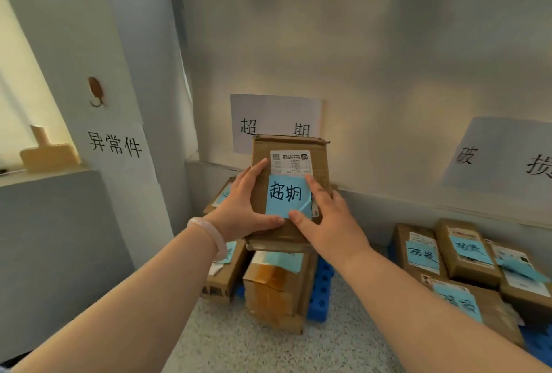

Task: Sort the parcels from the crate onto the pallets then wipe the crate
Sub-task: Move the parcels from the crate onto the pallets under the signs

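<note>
A flat brown cardboard parcel point(291, 145) with a white shipping label and a blue sticky note point(286, 195) is held in the air above a stack of parcels. My left hand point(245, 202) grips its left edge, thumb on the front face. My right hand point(325, 220) holds its right side, thumb on the note's lower corner. Below it, several brown parcels point(276, 286) with blue notes lie on a blue plastic pallet point(321, 292). The crate is out of view.
A second group of noted parcels point(461, 256) lies on another blue pallet point(537, 342) at the right. Paper signs hang on the wall: one behind the held parcel point(276, 109), one at right point(504, 154), one on the left pillar point(115, 145). Speckled floor point(254, 345) lies between.
</note>
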